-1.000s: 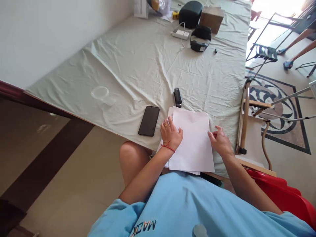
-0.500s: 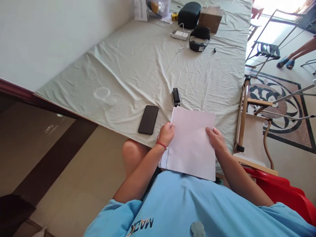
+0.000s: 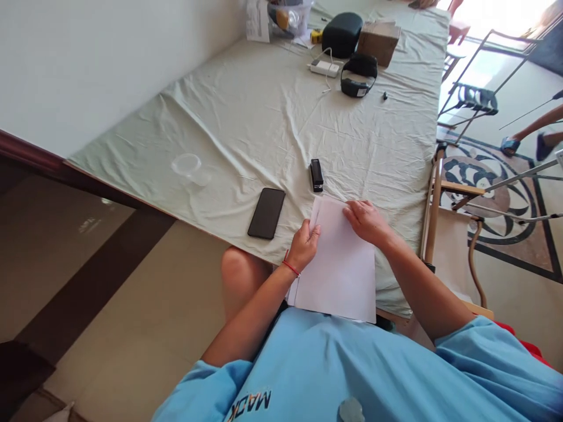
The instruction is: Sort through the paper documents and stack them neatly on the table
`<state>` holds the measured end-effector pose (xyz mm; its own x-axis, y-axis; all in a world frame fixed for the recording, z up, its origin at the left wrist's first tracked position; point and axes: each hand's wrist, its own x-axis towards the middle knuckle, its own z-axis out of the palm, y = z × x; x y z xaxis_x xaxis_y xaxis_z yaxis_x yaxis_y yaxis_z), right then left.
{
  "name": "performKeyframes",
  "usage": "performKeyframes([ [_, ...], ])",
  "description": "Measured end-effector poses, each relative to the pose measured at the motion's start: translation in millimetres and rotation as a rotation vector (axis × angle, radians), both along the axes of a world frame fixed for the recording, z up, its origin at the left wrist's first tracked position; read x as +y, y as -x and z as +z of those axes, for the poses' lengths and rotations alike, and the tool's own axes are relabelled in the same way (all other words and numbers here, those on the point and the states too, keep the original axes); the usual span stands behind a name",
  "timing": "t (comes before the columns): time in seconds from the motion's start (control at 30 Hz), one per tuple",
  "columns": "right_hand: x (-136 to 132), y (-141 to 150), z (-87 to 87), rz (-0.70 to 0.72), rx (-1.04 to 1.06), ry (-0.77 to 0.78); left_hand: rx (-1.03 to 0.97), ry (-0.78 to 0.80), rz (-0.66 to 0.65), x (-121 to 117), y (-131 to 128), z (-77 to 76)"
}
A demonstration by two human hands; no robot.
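A stack of white paper sheets point(image 3: 341, 275) lies at the near edge of the cloth-covered table point(image 3: 246, 117), overhanging toward my lap. My left hand point(image 3: 304, 243) pinches the stack's left edge near its top corner. My right hand point(image 3: 365, 220) rests on the stack's top edge, fingers curled over the sheets. A black stapler point(image 3: 316, 174) lies just beyond the paper. A black phone point(image 3: 266, 213) lies face down to the left of my left hand.
A clear plastic lid point(image 3: 187, 166) sits on the cloth at the left. At the far end are a black headset point(image 3: 358, 76), a white power strip point(image 3: 325, 68), a black case point(image 3: 342, 34) and a cardboard box point(image 3: 379, 40). A wooden chair frame point(image 3: 433, 199) stands at the right; another person's legs point(image 3: 534, 132) are beyond it.
The stack was lifted off the table by both side edges, then set down. My right hand moved from the right edge to the top edge; my left hand shifted to the top left corner.
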<state>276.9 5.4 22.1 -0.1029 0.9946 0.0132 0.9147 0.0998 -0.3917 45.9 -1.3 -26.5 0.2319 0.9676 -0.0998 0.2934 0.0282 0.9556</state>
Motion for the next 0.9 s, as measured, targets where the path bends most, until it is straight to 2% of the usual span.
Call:
performKeyframes([
  [0.2,5,16,3.3,0.124,0.025,0.01,0.17,0.006,-0.016,16,3,7.5],
  [0.37,17,17,0.4,0.127,0.032,-0.039,0.144,-0.02,-0.09,28,-7,13.9],
  [0.53,20,23,-3.2,0.164,0.027,-0.046,0.177,-0.01,-0.066,30,-9,16.2],
  [0.7,25,30,-6.2,0.098,0.004,-0.094,0.273,-0.027,-0.016,34,-9,18.4],
  [0.9,38,40,-13.1,0.004,-0.006,-0.068,0.307,0.01,-0.042,42,-13,19.6],
])
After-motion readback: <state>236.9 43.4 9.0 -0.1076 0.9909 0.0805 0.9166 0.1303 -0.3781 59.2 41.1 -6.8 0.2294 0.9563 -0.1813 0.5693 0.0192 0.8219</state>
